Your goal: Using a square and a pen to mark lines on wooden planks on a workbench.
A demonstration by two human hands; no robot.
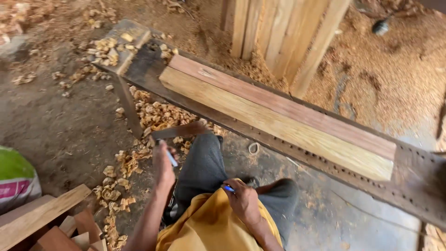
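Two wooden planks (278,122) lie side by side on the desk (418,186). Left hand (163,165) fingers clamp a square's (179,131) handle; right hand (242,200) fingers grip a blue pen (228,188) at the lap.

Open floor (55,125) lies left of the left hand (163,163). Ahead, the dark bench (418,181) carrying two planks (278,121) bars the way; upright boards (283,32) stand behind it.
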